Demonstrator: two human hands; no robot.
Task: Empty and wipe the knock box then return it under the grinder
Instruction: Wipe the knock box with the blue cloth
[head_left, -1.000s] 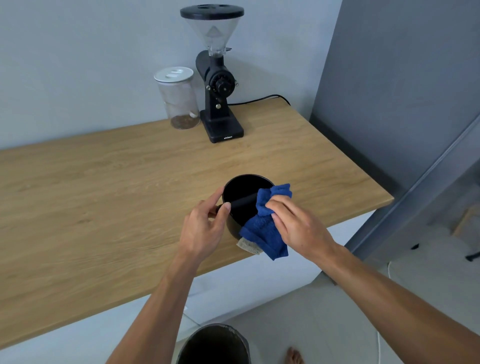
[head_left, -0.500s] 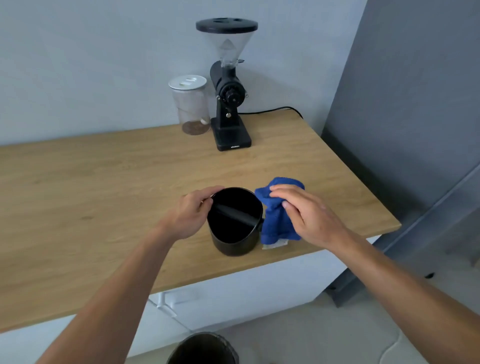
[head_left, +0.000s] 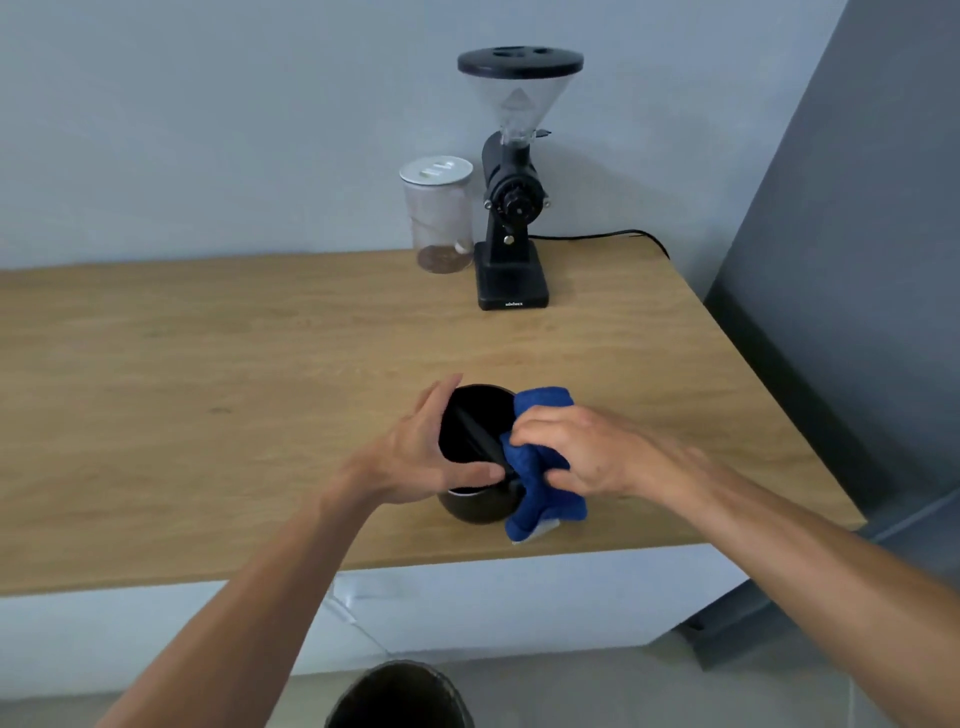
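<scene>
The black round knock box (head_left: 470, 506) stands on the wooden counter (head_left: 208, 395) near its front edge, its knock bar running across the opening. My left hand (head_left: 415, 457) grips its rim and side. My right hand (head_left: 582, 457) holds a blue cloth (head_left: 540, 483) against the box's right rim and bar. The black grinder (head_left: 511, 208) stands at the back of the counter, well apart from the box.
A clear jar (head_left: 439, 215) with a white lid stands left of the grinder. The grinder's black cable (head_left: 613, 236) trails right along the wall. A dark bin (head_left: 400, 696) sits on the floor below the counter edge. A grey panel (head_left: 857, 260) bounds the right side.
The cloth lay beside the box half a second ago; my right hand has gathered it up onto the box's right rim. My left hand has shifted further around the box.
</scene>
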